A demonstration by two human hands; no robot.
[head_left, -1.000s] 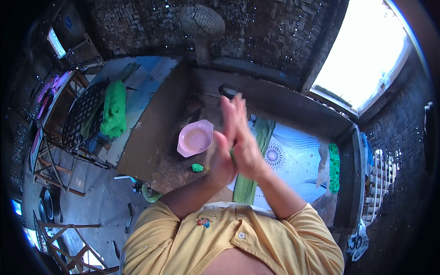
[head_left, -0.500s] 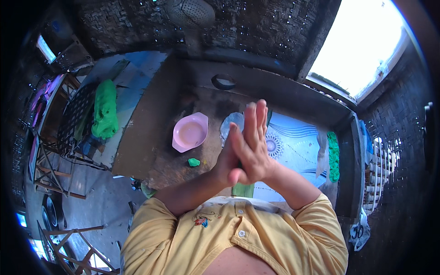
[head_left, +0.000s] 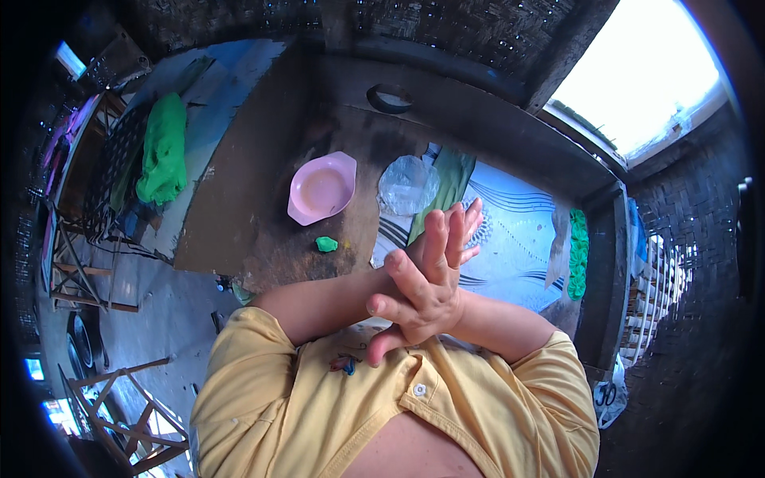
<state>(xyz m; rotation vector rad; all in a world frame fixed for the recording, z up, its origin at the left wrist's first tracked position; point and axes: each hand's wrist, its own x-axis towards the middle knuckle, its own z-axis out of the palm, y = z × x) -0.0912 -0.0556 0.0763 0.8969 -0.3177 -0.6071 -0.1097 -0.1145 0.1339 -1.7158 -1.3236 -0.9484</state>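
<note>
Hands pressed together, palm to palm, just above the person's chest, w/ a yellow short-sleeved shirt [head_left: 382,406] filling the bottom of the view. Right hand [head_left: 414,299] lies in front, fingers spread and loosely curled across the other, thumb pointing down toward the shirt. Left hand [head_left: 450,235] sits behind it, fingers straight and fanned upward. Neither hand grasps anything; whether something thin is caught between the palms can't be told. Both forearms cross the shirt front, one from each side.

Past the hands, a dark, worn wooden table top [head_left: 255,207]. Nearest item on it: a small bright green lump [head_left: 326,244], resting alone on the bare wood, left of the hands and apart from them. A bit further, a pink plastic bowl w/ angular rim [head_left: 321,188], upright, just beyond the lump. To its right, a crumpled clear plastic bag [head_left: 407,184], lying at the edge of a pale blue patterned cloth [head_left: 518,231] that spreads beneath and behind the fingertips. A long green leaf-like strip [head_left: 446,187] lies on the cloth beside the bag.

Far left, a green cloth [head_left: 163,155] draped over a dark lattice rack. Far right, another green cloth [head_left: 578,253] hangs at the table's edge. Woven dark walls behind; bright window opening upper right.
</note>
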